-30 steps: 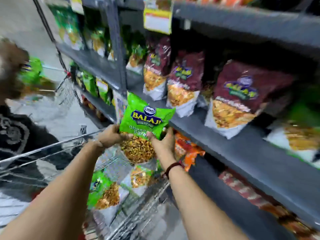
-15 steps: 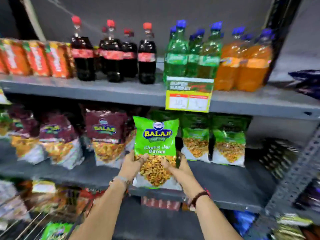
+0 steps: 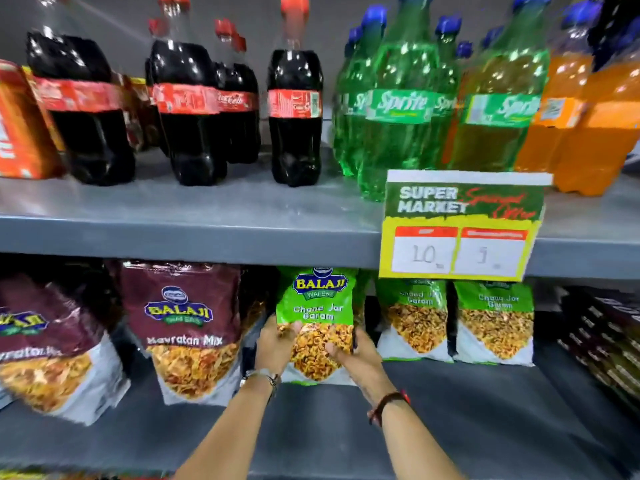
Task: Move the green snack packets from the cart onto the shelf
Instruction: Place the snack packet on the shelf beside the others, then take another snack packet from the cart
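Note:
A green Balaji "Chana Jor Garam" snack packet (image 3: 317,310) stands upright on the grey middle shelf (image 3: 450,407), its top just under the shelf above. My left hand (image 3: 275,344) grips its lower left side and my right hand (image 3: 360,360) grips its lower right side. Two more green packets (image 3: 414,320) (image 3: 495,322) stand upright to its right, a small gap away. The cart is out of view.
Maroon Balaji Navratan Mix packets (image 3: 187,327) lean at the left of the same shelf. A yellow-green price sign (image 3: 462,225) hangs from the upper shelf edge. Cola (image 3: 294,102), Sprite (image 3: 398,98) and orange bottles (image 3: 588,109) stand above. Dark packets (image 3: 606,344) lie at the right.
My hands carried the green packet from over the cart up to the middle shelf and pushed it in beside the other green packets. The view turned towards the shelf and came closer.

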`<act>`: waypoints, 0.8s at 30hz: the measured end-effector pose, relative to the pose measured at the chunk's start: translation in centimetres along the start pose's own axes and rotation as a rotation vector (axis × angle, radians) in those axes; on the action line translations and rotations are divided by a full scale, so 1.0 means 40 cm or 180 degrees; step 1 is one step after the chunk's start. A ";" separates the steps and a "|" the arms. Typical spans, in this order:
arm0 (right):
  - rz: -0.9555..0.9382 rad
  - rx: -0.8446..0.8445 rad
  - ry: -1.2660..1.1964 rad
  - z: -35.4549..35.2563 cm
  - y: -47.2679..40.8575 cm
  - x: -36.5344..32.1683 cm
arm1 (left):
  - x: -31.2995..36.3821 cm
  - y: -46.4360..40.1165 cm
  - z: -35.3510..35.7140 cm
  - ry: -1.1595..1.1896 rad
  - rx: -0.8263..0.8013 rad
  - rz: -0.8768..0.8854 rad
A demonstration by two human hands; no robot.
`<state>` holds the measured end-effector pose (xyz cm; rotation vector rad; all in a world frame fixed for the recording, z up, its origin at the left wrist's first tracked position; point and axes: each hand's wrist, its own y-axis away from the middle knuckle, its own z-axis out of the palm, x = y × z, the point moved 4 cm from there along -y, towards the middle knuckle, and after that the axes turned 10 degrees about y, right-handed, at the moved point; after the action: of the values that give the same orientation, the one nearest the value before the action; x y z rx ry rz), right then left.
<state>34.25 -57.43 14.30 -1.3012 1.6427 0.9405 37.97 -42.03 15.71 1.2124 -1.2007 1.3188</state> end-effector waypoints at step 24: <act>-0.0421 0.0236 0.0195 0.422 0.424 -0.037 | -0.135 0.598 -0.667 -0.0630 0.1670 -0.0492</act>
<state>20.33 -38.35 10.25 -1.3817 1.6008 0.7607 12.62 -17.28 8.14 1.8071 -0.8917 1.4700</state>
